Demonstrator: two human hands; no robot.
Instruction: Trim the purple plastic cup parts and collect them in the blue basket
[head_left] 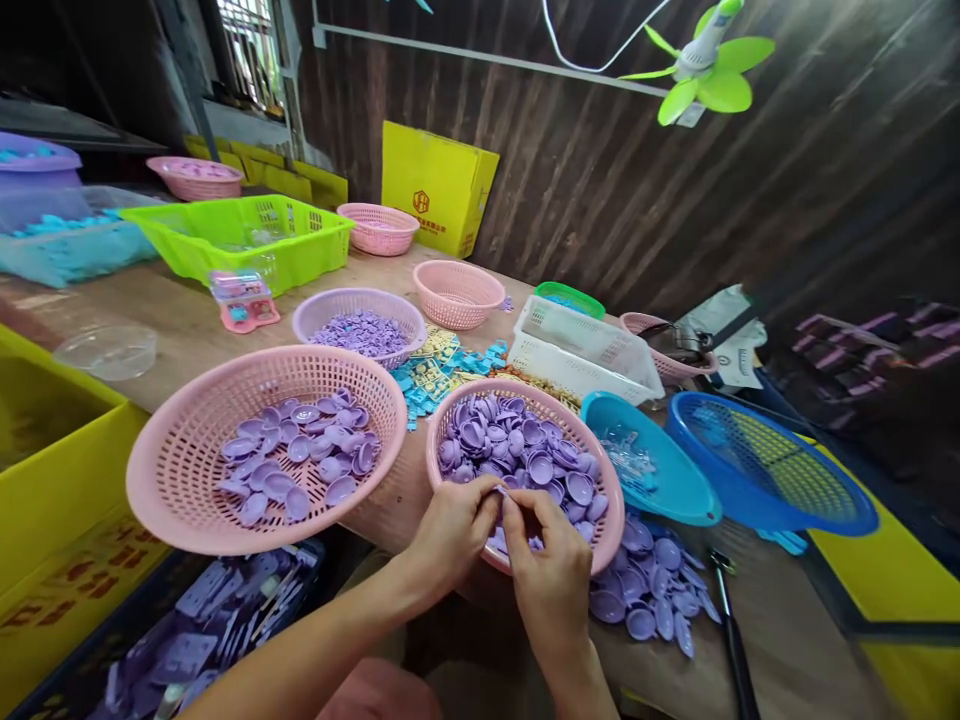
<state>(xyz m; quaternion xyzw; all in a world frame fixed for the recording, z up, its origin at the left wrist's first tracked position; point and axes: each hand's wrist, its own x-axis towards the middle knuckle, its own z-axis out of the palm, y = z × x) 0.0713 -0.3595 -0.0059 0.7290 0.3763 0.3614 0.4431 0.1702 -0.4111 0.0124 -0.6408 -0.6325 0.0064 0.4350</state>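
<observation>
My left hand point(457, 525) and my right hand point(546, 545) meet over the front of a pink basket point(611, 540). Fingertips of both are pinched together around a tiny purple piece point(500, 490), mostly hidden by the fingers. Below and behind them, the basket is heaped with small purple plastic shells point(525, 440), round and cup-like. More such purple shells point(652, 580) lie in a loose pile on the table just right of my right hand. A wider pink basket point(169, 450) to the left holds a shallower layer of similar purple pieces.
A lilac basket point(304, 318) of tiny purple parts stands behind. Blue and yellow pieces point(442, 365) lie loose mid-table. A teal basket point(690, 490), a blue basket point(847, 500) and a black-handled tool point(735, 640) are on the right. A yellow box point(45, 480) stands left.
</observation>
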